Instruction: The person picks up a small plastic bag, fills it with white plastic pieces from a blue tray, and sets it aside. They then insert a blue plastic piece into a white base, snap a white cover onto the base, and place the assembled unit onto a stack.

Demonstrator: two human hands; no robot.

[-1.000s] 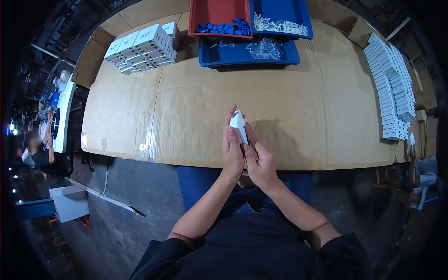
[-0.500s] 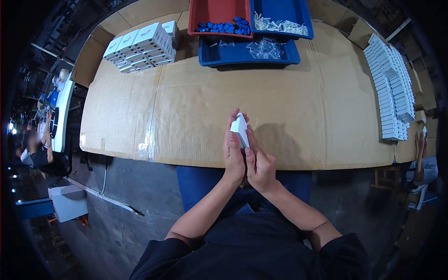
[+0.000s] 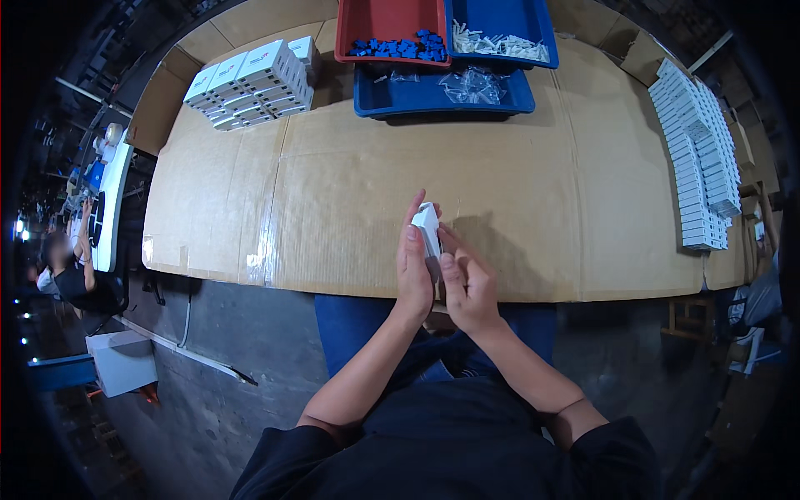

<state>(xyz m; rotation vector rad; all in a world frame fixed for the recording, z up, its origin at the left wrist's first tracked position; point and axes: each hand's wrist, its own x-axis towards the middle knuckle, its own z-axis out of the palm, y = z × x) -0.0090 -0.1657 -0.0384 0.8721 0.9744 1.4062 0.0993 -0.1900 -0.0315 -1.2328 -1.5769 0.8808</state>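
Note:
Close to the cardboard table's near edge, a small white box-like piece (image 3: 427, 222) is held on end between my two hands. My left hand (image 3: 413, 271) is closed along its left side, thumb laid on the near face. From the right, my right hand (image 3: 471, 287) grips the same piece, its thumb near the lower end and its fingers partly hidden behind. A greyish lower part of the piece shows between the thumbs. Whether it is a carton or a plastic housing I cannot tell.
Stacked white boxes (image 3: 250, 79) stand at the far left; long stacks of white pieces (image 3: 696, 158) line the right. A red tray (image 3: 392, 21) holds blue parts, a blue tray (image 3: 504, 17) white sticks, a lower blue tray (image 3: 392, 107) clear bags. A person (image 3: 79, 271) sits at left.
My right hand has shifted slightly to the right, and its thumb has come away from the left one. More of the piece's lower end now shows. On the far right, another person's arm has moved.

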